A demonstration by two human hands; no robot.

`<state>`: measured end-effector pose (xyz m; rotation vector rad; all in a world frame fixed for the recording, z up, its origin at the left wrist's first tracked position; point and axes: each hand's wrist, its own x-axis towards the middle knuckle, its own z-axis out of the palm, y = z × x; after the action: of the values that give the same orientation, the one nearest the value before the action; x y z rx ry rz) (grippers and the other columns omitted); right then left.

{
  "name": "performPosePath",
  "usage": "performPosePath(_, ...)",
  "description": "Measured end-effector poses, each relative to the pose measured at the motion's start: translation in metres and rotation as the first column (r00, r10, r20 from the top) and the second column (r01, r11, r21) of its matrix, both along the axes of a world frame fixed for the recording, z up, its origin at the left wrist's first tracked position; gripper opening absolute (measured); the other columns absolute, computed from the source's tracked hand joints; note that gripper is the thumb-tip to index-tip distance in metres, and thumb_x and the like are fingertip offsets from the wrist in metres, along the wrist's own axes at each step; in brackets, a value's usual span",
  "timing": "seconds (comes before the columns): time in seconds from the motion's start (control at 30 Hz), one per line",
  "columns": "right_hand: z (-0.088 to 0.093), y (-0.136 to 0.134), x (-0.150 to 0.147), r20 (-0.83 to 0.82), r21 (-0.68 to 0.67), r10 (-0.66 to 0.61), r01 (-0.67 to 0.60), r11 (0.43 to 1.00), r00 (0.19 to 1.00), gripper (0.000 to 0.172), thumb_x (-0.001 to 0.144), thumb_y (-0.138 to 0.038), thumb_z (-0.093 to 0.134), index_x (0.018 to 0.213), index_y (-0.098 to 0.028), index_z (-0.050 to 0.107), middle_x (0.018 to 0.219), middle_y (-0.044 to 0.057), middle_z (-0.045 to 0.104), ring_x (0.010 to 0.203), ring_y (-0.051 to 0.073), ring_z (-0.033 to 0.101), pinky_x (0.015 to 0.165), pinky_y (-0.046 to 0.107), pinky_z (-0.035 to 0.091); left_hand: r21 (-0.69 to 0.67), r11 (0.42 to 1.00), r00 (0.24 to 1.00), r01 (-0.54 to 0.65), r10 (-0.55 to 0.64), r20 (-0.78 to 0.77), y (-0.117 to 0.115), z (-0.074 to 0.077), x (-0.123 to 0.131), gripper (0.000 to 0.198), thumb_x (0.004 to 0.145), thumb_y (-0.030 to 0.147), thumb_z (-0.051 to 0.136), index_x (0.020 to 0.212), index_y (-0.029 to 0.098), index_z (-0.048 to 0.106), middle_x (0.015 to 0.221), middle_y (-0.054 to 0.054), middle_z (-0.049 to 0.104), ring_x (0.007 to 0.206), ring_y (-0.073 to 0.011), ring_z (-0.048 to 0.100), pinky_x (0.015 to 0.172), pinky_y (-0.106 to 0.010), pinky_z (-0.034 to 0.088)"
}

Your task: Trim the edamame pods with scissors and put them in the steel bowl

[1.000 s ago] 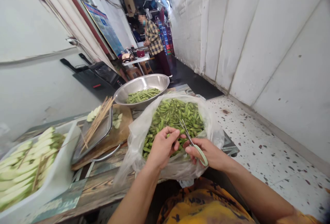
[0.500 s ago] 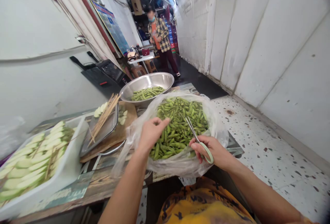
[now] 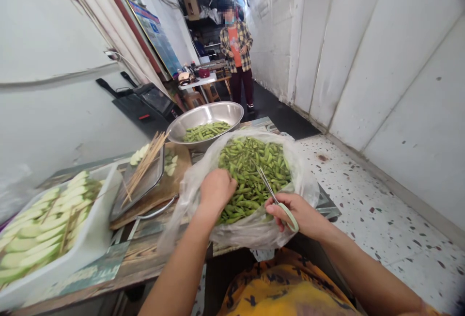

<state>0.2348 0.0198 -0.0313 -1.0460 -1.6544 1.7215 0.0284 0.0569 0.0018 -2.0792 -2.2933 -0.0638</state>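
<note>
My left hand [image 3: 217,190] is over the left side of a heap of green soybean pods [image 3: 256,161]. Its fingers curl down against the pods; whatever they pinch is hidden behind the hand. In my right hand [image 3: 290,213] are scissors [image 3: 268,181] with pale green handles, the slim blades pointing up and away over the heap, slightly parted. The pods fill a clear plastic bag [image 3: 198,175] with its mouth spread wide. Behind it stands a steel bowl [image 3: 232,111] with more pods inside.
On the left, a white tub [image 3: 109,195] holds skewered pale green slices [image 3: 43,231]. Bamboo skewers [image 3: 145,163] lie across a metal tray [image 3: 160,170] on a wooden board [image 3: 183,163]. Another person [image 3: 236,54] stands in the passage beyond the bowl, near a small white table [image 3: 199,82].
My left hand has lowered onto the pods, turning its fingers downward and out of sight. My right hand stays nearly still with the scissors. The person behind has moved right and turned toward me.
</note>
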Motion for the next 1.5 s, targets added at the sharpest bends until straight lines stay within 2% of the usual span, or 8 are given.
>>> performPosePath(0.3, 0.004, 0.000, -0.001, 0.021, 0.010, 0.027, -0.027, 1.000, 0.999, 0.036, 0.080, -0.051, 0.059, 0.083, -0.015, 0.057, 0.055, -0.003, 0.052, 0.046, 0.010, 0.049, 0.044, 0.019, 0.035, -0.001, 1.000, 0.996, 0.018, -0.018, -0.086, 0.005, -0.008, 0.008, 0.028, 0.078, 0.030, 0.054, 0.085, 0.007, 0.069, 0.089, -0.022, 0.067, 0.083, -0.0309, 0.065, 0.068, -0.033, 0.047)
performPosePath(0.5, 0.006, -0.001, 0.002, 0.033, -0.002, 0.012, -0.012, 1.000, 0.999, 0.037, 0.078, -0.052, 0.059, 0.083, -0.015, 0.057, 0.054, -0.004, 0.051, 0.046, 0.010, 0.050, 0.044, 0.019, 0.035, 0.072, 0.997, 0.970, -0.019, 0.001, 0.244, 0.005, -0.001, -0.003, 0.024, 0.075, 0.029, 0.050, 0.081, 0.014, 0.069, 0.075, -0.012, 0.068, 0.073, -0.0241, 0.063, 0.063, -0.029, 0.043)
performPosePath(0.57, 0.006, 0.000, 0.001, 0.031, 0.013, 0.015, -0.016, 1.000, 0.999, 0.037, 0.079, -0.052, 0.059, 0.082, -0.015, 0.057, 0.053, -0.004, 0.051, 0.047, 0.010, 0.050, 0.045, 0.020, 0.035, 0.056, 0.998, 0.858, 0.023, -0.049, 0.511, 0.000, 0.004, -0.003, 0.025, 0.074, 0.035, 0.052, 0.080, 0.016, 0.068, 0.066, -0.005, 0.064, 0.063, -0.0184, 0.058, 0.058, -0.026, 0.040)
performPosePath(0.67, 0.005, 0.002, -0.001, 0.027, 0.011, 0.023, -0.023, 1.000, 0.999, 0.039, 0.079, -0.053, 0.057, 0.084, -0.014, 0.057, 0.055, -0.003, 0.053, 0.047, 0.010, 0.049, 0.043, 0.019, 0.035, -0.083, 0.990, 0.491, 0.117, 0.015, 0.871, -0.010, 0.010, 0.002, 0.029, 0.073, 0.042, 0.054, 0.079, 0.015, 0.064, 0.049, 0.003, 0.046, 0.043, -0.0096, 0.039, 0.044, -0.022, 0.028)
performPosePath(0.73, 0.004, 0.003, -0.001, 0.035, -0.007, 0.028, -0.027, 1.000, 0.999, 0.041, 0.080, -0.055, 0.056, 0.086, -0.014, 0.058, 0.056, -0.002, 0.055, 0.045, 0.009, 0.047, 0.040, 0.018, 0.033, -0.176, 0.964, 0.262, 0.198, 0.121, 0.958, -0.016, 0.012, 0.006, 0.027, 0.072, 0.041, 0.056, 0.078, 0.015, 0.061, 0.046, 0.007, 0.034, 0.039, -0.0062, 0.026, 0.040, -0.020, 0.018)
performPosePath(0.8, 0.006, 0.004, -0.001, 0.054, -0.019, 0.033, -0.032, 0.999, 0.998, 0.043, 0.080, -0.056, 0.055, 0.088, -0.014, 0.058, 0.056, -0.002, 0.055, 0.042, 0.008, 0.044, 0.038, 0.018, 0.032, -0.210, 0.938, 0.145, 0.274, 0.176, 0.974, -0.021, 0.013, 0.010, 0.024, 0.071, 0.037, 0.057, 0.076, 0.014, 0.059, 0.047, 0.007, 0.032, 0.040, -0.0048, 0.023, 0.039, -0.019, 0.014)
performPosePath(1.27, 0.012, 0.005, -0.002, 0.098, 0.088, 0.024, -0.032, 0.996, 0.995, 0.038, 0.079, -0.052, 0.058, 0.072, -0.014, 0.056, 0.051, -0.003, 0.051, 0.044, 0.009, 0.048, 0.043, 0.019, 0.035, -0.196, 0.911, 0.224, 0.364, 0.118, 0.967, -0.026, 0.001, 0.009, 0.035, 0.075, 0.048, 0.059, 0.067, 0.014, 0.058, 0.044, 0.008, 0.025, 0.039, -0.0039, 0.021, 0.039, -0.020, 0.013)
performPosePath(1.5, 0.004, 0.004, -0.003, 0.039, 0.037, -0.020, 0.019, 0.999, 0.999, 0.038, 0.079, -0.053, 0.058, 0.081, -0.015, 0.056, 0.052, -0.004, 0.052, 0.041, 0.008, 0.046, 0.038, 0.018, 0.033, -0.146, 0.961, -0.063, 0.236, 0.165, 0.984, -0.026, 0.001, 0.012, 0.032, 0.070, 0.040, 0.068, 0.083, 0.014, 0.056, 0.057, 0.002, 0.052, 0.042, -0.0026, 0.027, 0.039, -0.016, 0.014)
